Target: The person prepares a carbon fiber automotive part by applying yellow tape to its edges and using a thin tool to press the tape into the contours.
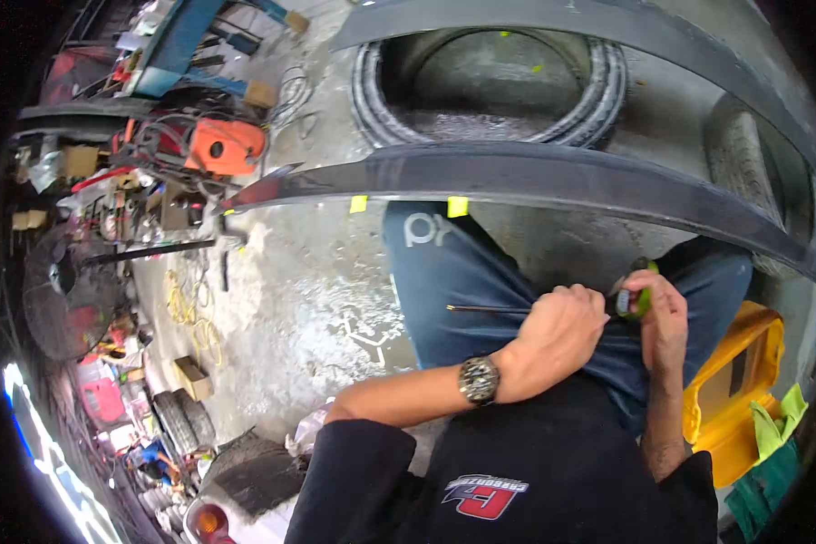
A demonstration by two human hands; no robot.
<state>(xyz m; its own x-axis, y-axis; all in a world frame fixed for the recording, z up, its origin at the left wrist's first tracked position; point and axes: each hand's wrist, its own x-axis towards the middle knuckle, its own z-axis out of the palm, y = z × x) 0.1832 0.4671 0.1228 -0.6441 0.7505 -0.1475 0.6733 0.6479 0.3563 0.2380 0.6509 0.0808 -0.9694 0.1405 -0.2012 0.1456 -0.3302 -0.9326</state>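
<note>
My left hand (560, 331) is closed at my lap, fingers curled round a thin dark strip (480, 308) with a yellowish end that sticks out leftward. My right hand (662, 317), just right of it, grips a small green-and-black tool (642, 301), possibly a tape measure. Both hands are over my dark trousers (444, 263). Above my knees a long, curved dark panel (553, 172) crosses the view, with small yellow tape tabs (458, 206) on its lower edge. My fingertips on the left are partly hidden.
A second curved panel (662, 50) lies beyond, over stacked tyres (367, 95). A yellow case (707, 417) with green cloth is at right. At left are an orange machine (227, 145), a fan (59, 299), coiled yellow hose (186, 299) and clutter.
</note>
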